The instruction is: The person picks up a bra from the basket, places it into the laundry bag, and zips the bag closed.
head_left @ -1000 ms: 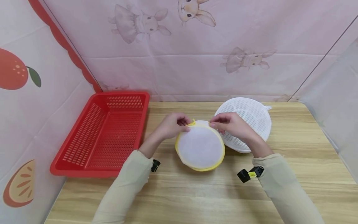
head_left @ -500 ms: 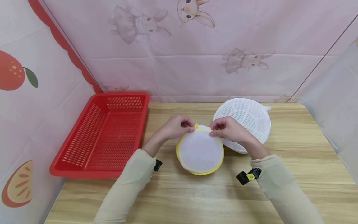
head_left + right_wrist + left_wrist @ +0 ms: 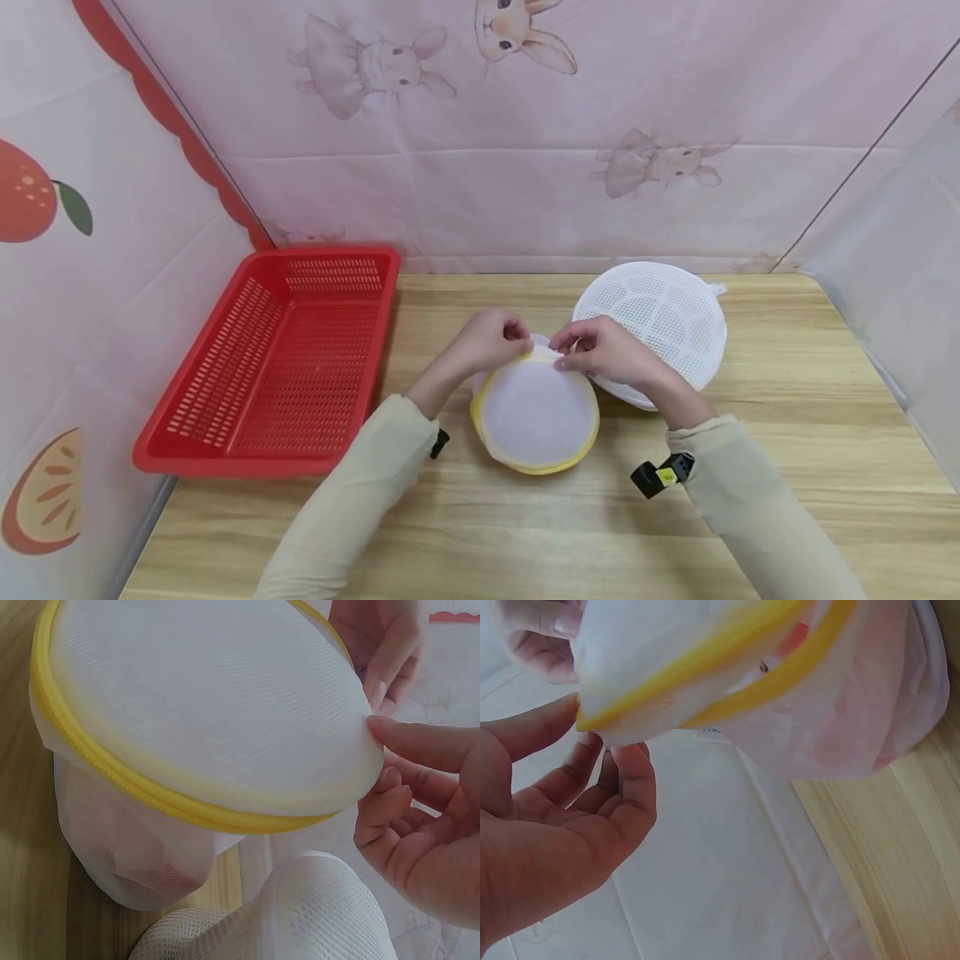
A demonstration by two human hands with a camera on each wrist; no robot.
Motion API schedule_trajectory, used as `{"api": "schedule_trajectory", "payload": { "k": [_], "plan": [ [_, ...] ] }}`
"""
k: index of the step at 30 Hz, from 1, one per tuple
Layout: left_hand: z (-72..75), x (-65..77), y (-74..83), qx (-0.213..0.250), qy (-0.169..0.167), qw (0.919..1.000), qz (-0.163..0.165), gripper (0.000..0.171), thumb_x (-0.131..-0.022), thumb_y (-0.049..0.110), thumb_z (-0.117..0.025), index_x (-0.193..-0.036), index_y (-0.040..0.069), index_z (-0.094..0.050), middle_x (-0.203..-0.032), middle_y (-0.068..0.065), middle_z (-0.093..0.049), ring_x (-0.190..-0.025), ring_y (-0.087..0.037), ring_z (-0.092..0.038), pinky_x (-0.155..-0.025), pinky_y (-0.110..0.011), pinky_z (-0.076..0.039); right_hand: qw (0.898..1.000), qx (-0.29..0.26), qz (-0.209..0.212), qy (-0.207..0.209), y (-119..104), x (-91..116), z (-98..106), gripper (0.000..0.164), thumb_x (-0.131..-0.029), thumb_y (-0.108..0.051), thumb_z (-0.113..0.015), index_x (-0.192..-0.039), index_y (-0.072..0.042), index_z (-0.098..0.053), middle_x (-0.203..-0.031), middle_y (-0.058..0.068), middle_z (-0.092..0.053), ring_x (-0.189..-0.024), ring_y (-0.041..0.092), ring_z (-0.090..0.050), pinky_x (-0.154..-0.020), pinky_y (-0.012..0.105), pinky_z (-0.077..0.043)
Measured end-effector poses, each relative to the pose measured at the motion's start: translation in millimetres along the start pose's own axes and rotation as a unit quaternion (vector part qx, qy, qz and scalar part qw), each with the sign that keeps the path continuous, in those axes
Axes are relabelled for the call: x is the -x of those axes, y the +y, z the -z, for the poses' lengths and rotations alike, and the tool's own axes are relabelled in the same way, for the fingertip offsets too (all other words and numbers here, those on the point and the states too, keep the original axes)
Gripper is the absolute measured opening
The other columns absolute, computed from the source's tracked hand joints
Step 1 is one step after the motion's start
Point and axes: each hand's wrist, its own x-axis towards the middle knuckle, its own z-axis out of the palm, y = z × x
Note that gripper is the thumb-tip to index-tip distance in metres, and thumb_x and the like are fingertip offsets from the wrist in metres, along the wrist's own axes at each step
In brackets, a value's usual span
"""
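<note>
A round white mesh laundry bag (image 3: 538, 412) with a yellow zipper band stands upright on the table between my hands. Its flat lid faces up, and something reddish shows through the mesh side (image 3: 135, 847) in the right wrist view. At the far rim my left hand (image 3: 495, 340) pinches the yellow zipper edge between thumb and fingers, as the left wrist view (image 3: 577, 799) also shows. Close beside it, my right hand (image 3: 603, 354) pinches the white lid edge, thumb on top and fingers beneath. The zipper pull is hidden behind the left fingertips.
Behind the right hand lies a larger round white mesh bag (image 3: 656, 312) with a small loop. A red slotted plastic basket (image 3: 386, 325) sits at the left. Printed cloth walls (image 3: 480, 200) border the wooden table (image 3: 525, 533) at the back and sides.
My left hand has slid rightward along the rim with the yellow zipper pull, closing the gap to my right hand. The right hand and the bag have shifted slightly toward me.
</note>
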Motion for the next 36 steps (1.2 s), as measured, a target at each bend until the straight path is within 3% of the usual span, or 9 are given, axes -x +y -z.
{"api": "schedule_trajectory", "payload": {
  "k": [12,17,25,29,32,36],
  "plan": [
    [-3.9,8.4,2.6,0.057,0.034,0.9967,0.047,0.009,-0.084,0.012,-0.063,-0.081,0.004,-0.060,-0.080,-0.005,-0.057,-0.076,-0.017,-0.051,-0.064,-0.023,-0.044,1.000,0.007,0.000,0.018,1,2,-4,0.004,-0.082,-0.004,-0.066,-0.080,-0.001,-0.068,-0.065,0.004,-0.054,-0.053,0.014,-0.046,-0.047,0.022,-0.040],
    [-6.9,10.3,-1.1,0.089,0.051,0.9911,0.086,0.011,-0.084,0.015,-0.064,-0.080,0.006,-0.059,-0.081,-0.004,-0.056,-0.078,-0.017,-0.050,-0.065,-0.024,-0.043,1.000,0.005,-0.009,0.025,1,3,-4,0.005,-0.082,-0.003,-0.065,-0.080,0.001,-0.068,-0.065,0.005,-0.053,-0.054,0.016,-0.046,-0.047,0.023,-0.040],
    [-9.8,11.0,-10.6,0.153,0.086,0.9740,0.143,0.010,-0.082,0.015,-0.064,-0.081,0.005,-0.063,-0.082,-0.005,-0.060,-0.079,-0.017,-0.054,-0.071,-0.027,-0.045,0.999,0.001,-0.019,0.038,1,7,-2,0.006,-0.083,-0.003,-0.063,-0.079,-0.002,-0.067,-0.067,0.006,-0.054,-0.056,0.018,-0.048,-0.049,0.025,-0.043],
    [-7.2,12.7,-20.1,0.212,0.088,0.9592,0.165,0.009,-0.084,0.011,-0.061,-0.084,0.002,-0.062,-0.084,-0.008,-0.062,-0.079,-0.018,-0.060,-0.078,-0.030,-0.049,0.998,-0.005,-0.020,0.054,0,9,2,0.006,-0.083,-0.002,-0.063,-0.077,-0.001,-0.066,-0.066,0.007,-0.054,-0.057,0.017,-0.048,-0.049,0.024,-0.042],
    [-4.2,15.8,-28.7,0.257,0.092,0.9470,0.169,0.009,-0.085,0.007,-0.059,-0.087,-0.002,-0.060,-0.086,-0.011,-0.062,-0.080,-0.020,-0.062,-0.079,-0.031,-0.051,0.997,-0.009,-0.021,0.072,2,12,6,0.005,-0.081,0.000,-0.064,-0.077,0.002,-0.065,-0.065,0.007,-0.054,-0.057,0.016,-0.048,-0.050,0.024,-0.042],
    [-2.1,20.9,-39.9,0.301,0.101,0.9361,0.150,0.008,-0.084,0.000,-0.058,-0.086,-0.008,-0.058,-0.081,-0.013,-0.062,-0.075,-0.020,-0.062,-0.076,-0.032,-0.053,0.996,-0.020,-0.030,0.085,5,15,10,0.005,-0.080,0.001,-0.064,-0.077,0.004,-0.064,-0.063,0.008,-0.053,-0.057,0.017,-0.048,-0.050,0.025,-0.043]
  ]
}}
